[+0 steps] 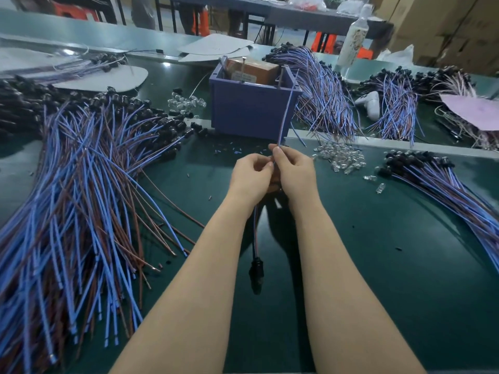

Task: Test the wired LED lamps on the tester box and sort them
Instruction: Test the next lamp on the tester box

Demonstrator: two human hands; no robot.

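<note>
Both hands (251,174) (295,171) pinch wires (286,109) — box (243,109) beyond.

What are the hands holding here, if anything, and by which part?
One wired LED lamp, held mid-length by its wires: right hand pinches them, left hand grips alongside. The black lamp head hangs below, unheld.

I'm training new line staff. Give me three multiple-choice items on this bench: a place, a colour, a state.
1. Relative to the biggest lamp pile, the tester box stands: A left of it; B right of it; C on it.
2. The box is: A red; B yellow; C purple-blue.
3. The left hand and right hand: A pinch one lamp's wires; B lie flat; C hold a bottle.
Answers: B, the pile lies to its left; C, its walls show it; A, both hands close on them.
</note>
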